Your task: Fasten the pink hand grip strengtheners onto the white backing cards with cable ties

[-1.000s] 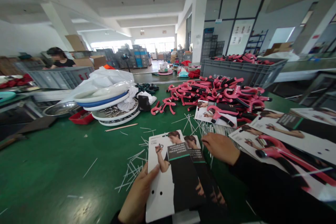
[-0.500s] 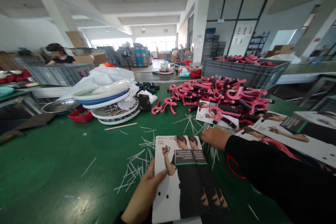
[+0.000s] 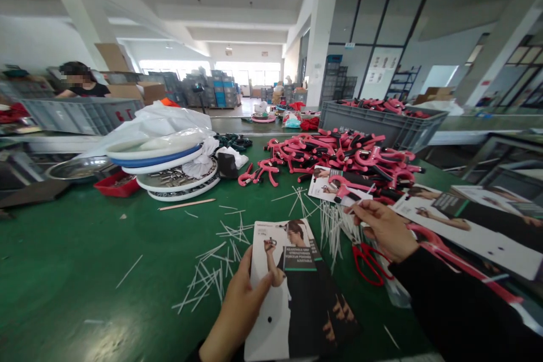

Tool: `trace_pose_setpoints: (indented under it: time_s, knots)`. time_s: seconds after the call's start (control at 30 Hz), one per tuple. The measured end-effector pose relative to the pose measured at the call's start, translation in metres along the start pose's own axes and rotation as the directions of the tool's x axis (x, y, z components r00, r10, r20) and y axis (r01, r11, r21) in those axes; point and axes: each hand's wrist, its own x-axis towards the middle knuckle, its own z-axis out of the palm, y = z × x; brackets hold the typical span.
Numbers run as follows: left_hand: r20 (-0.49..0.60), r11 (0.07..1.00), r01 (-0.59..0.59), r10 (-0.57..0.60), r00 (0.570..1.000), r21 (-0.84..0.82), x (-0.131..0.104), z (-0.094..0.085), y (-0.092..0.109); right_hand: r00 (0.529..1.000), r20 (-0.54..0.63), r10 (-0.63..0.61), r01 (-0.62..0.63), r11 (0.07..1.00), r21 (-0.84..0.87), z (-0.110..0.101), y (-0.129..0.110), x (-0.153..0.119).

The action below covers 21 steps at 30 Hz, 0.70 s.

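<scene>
Holding printed cards (image 3: 301,300), slightly fanned, low at centre over the green tabletop (image 3: 85,260), with the left hand (image 3: 242,300) closed on their left edge and its thumb across the front face. Pinching a thin white tie (image 3: 360,201) between closed fingertips of the right hand (image 3: 388,232), near red-handled scissors (image 3: 372,263) and just beside a spread of loose white ties (image 3: 333,229). Noting, farther out, pink-and-black hand grips (image 3: 339,150) lying heaped in front of a grey crate (image 3: 382,123) holding more.

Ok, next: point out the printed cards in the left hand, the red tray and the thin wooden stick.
Printed cards (image 3: 306,297): head view, dark front of the top card.
Red tray (image 3: 120,190): head view, front wall.
Thin wooden stick (image 3: 187,204): head view, middle of its length.
</scene>
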Motion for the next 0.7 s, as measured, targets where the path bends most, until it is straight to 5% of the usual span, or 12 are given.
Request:
trace_pose_setpoints:
  time_s: [0.13, 0.23, 0.33, 0.47, 0.7]
  knots:
    - [-0.107, 0.901, -0.121, 0.181, 0.978, 0.417, -0.006, -0.006, 0.004, 0.989, 0.051, 0.137, -0.146, 0.949, 0.281, 0.008, -0.012, -0.015]
    - [-0.123, 0.828, -0.188, 0.294, 0.948, 0.529, -0.019, -0.008, 0.025, 0.972, 0.121, 0.200, -0.233, 0.880, 0.414, 0.019, -0.022, -0.026]
    - [0.018, 0.917, -0.207, 0.214, 0.977, 0.342, -0.033, 0.001, 0.049, 0.935, 0.238, 0.262, -0.353, 0.745, 0.566, 0.034, -0.034, -0.039]
    - [0.257, 1.000, 0.000, 0.004, 0.966, -0.016, -0.042, 0.020, 0.065, 0.907, 0.346, 0.240, -0.414, 0.660, 0.627, 0.052, -0.050, -0.058]
    - [0.442, 0.836, 0.379, -0.188, 0.877, -0.397, -0.044, 0.024, 0.060, 0.937, 0.334, 0.107, -0.295, 0.756, 0.585, 0.066, -0.062, -0.074]
